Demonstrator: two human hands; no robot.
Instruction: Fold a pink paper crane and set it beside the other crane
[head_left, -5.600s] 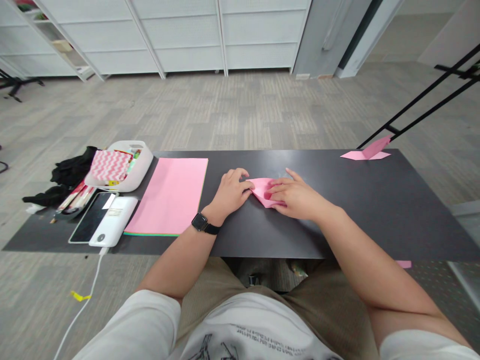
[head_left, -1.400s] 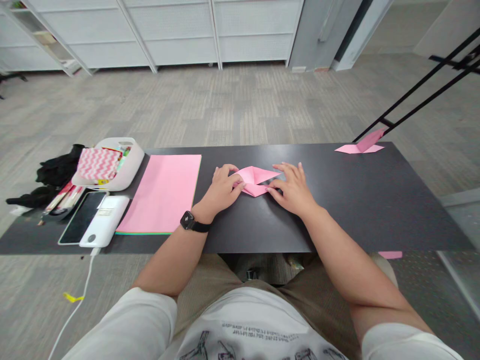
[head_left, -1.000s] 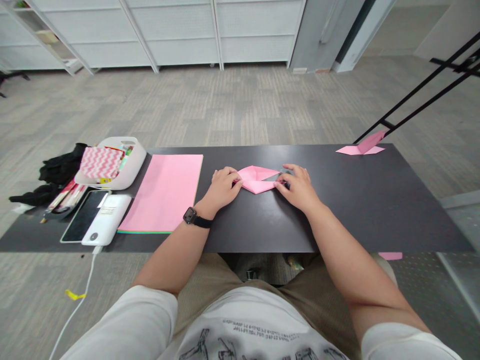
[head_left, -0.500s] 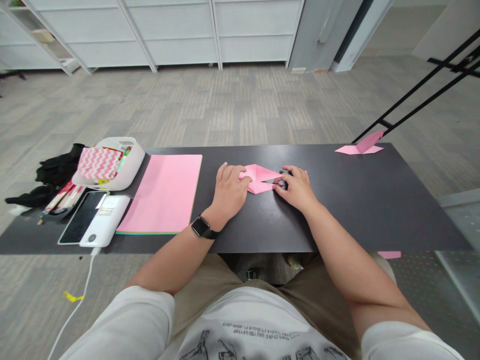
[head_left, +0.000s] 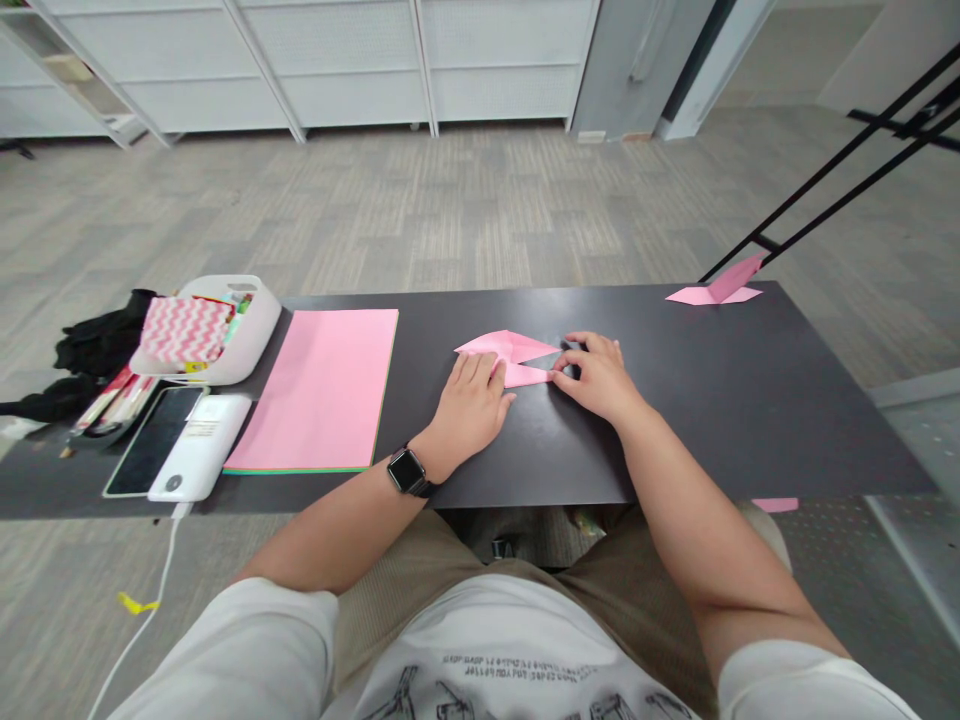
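Observation:
A folded piece of pink paper (head_left: 508, 346) lies on the dark table in front of me, with two long points facing right and one point on the left. My left hand (head_left: 471, 408) rests flat on its near side, fingers stretched out and covering part of it. At the right, my right hand (head_left: 594, 374) pinches the tip of the nearer long point between thumb and finger. The farther point ends just short of that hand's fingers.
Left of my hands is a stack of pink sheets (head_left: 319, 390). Beyond it are a white basket (head_left: 259, 330), a phone (head_left: 154, 440) and a white power bank (head_left: 199, 447) with a cable. A folded pink paper shape (head_left: 720, 290) stands at the far right edge of the dark table (head_left: 720, 400).
My left hand has moved nearer to me and flattened on the paper, uncovering its left point. The right hand stays at the tip of the nearer point.

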